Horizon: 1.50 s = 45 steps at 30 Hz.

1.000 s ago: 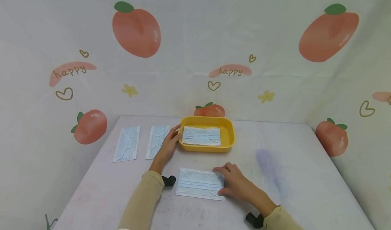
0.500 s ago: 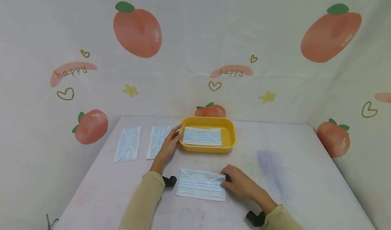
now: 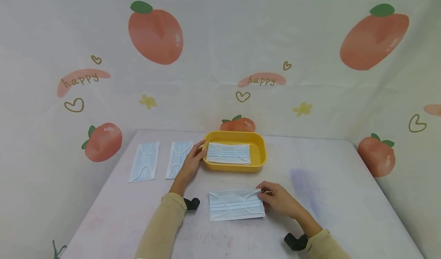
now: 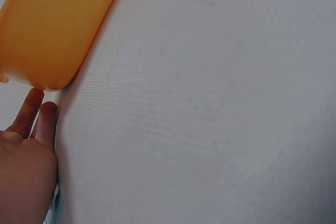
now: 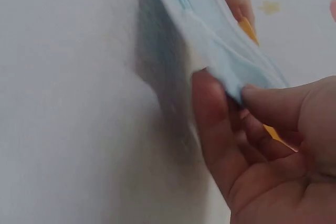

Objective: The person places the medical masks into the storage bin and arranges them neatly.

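My right hand [image 3: 280, 201] pinches the right end of a pale blue pleated face mask [image 3: 236, 205] with white ear loops. In the right wrist view, thumb and fingers grip a corner of this mask [image 5: 205, 1], which hangs above the tabletop with its shadow beneath. Farther back, my left hand [image 3: 188, 164] touches the left side of a yellow plastic tray [image 3: 234, 168]. The left wrist view has extended fingertips [image 4: 35, 95] right at the outer wall of the tray [image 4: 58, 30]. A small pile of face masks [image 3: 228, 153] lies flat in the tray's left part.
Two more face masks lie lengthwise at the back left: one at the far left [image 3: 144, 162], another [image 3: 176, 157] partly behind the left hand. The white table [image 3: 344, 197] ends at a fruit-printed cloth backdrop [image 3: 213, 52]. Black wrist mounts [image 3: 296, 241] sit at both sleeves.
The right hand has closed on the mask's right end, lifted it off the table and shifted it slightly right and back. The left hand stays at the tray.
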Motion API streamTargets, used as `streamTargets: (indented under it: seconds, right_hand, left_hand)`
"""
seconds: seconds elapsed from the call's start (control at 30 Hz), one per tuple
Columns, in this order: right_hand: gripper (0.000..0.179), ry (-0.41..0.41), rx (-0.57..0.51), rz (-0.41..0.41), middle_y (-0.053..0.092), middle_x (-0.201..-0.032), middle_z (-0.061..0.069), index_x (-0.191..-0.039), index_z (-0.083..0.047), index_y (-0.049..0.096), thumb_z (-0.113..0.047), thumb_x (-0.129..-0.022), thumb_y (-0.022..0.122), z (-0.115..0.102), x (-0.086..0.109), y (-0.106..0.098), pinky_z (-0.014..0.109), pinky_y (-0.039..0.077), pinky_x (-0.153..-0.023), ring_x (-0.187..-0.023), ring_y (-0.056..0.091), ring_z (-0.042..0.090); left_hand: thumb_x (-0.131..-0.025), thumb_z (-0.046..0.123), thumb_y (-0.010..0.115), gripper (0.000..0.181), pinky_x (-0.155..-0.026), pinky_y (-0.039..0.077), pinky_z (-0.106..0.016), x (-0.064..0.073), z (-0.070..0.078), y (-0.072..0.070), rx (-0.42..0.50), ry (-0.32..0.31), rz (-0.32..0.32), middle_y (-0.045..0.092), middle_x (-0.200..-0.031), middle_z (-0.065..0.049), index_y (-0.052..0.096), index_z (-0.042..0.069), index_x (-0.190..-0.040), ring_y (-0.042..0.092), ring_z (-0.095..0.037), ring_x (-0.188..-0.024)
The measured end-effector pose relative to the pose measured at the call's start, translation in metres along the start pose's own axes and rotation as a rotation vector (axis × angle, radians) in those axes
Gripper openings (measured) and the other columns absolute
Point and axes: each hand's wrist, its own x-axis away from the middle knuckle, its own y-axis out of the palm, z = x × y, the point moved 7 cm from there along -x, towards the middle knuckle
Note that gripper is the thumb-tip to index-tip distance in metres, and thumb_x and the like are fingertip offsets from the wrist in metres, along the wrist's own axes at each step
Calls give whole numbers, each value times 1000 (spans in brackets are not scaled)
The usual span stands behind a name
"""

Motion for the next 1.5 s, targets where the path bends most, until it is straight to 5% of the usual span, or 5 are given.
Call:
streamTargets:
  seconds: [0.37,0.7,1.13,1.5]
  right_hand:
    - [35,92,-289,37,62,-109,9,-127,0,61,-21,-99,67,12,0,-21,24,58,-74,-91,61,18]
    - [41,135,-451,82,61,-114,6,-134,4,53,-20,-102,62,-1,0,-38,23,59,-83,-98,62,20]
    - [48,57,-460,226,59,-117,-2,-142,2,46,-24,-104,59,-35,-10,-96,18,58,-85,-97,64,11]
    - [51,67,-533,253,56,-128,3,-149,0,40,-23,-106,55,-49,-39,-105,18,58,-90,-102,64,11]
  left_hand:
    - [-105,41,53,46,-126,31,-53,0,0,0,-4,2,12,46,-156,-9,44,41,-150,42,-30,-147]
    - [-105,43,53,47,-127,28,-54,-1,-2,0,-7,8,2,45,-157,-8,43,42,-151,42,-31,-147]
    - [-105,45,53,46,-127,27,-54,0,-2,1,-19,3,-4,44,-158,-8,43,43,-150,39,-31,-150]
    - [-105,45,52,47,-126,28,-54,0,-1,-1,-30,15,-10,45,-157,-9,41,43,-151,41,-32,-148]
